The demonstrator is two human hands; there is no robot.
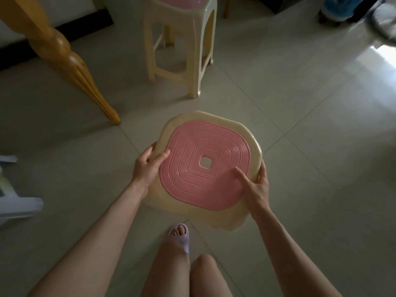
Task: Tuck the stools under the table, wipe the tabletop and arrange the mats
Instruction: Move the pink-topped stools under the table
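Over a grey tiled floor (pixel 300 129) near the table leg (pixel 64 58), the left hand (pixel 147 166) and right hand (pixel 258 185) are gripping opposite rims of a pink-seated stool (pixel 205 146), while a second stool (pixel 182 52) is standing beyond, suggesting tucking is only beginning, wiping and mats undone.

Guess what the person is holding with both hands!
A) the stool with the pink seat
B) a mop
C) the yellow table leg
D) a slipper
A: the left hand and the right hand each grip an opposite edge of the stool, thumbs on its pink seat.
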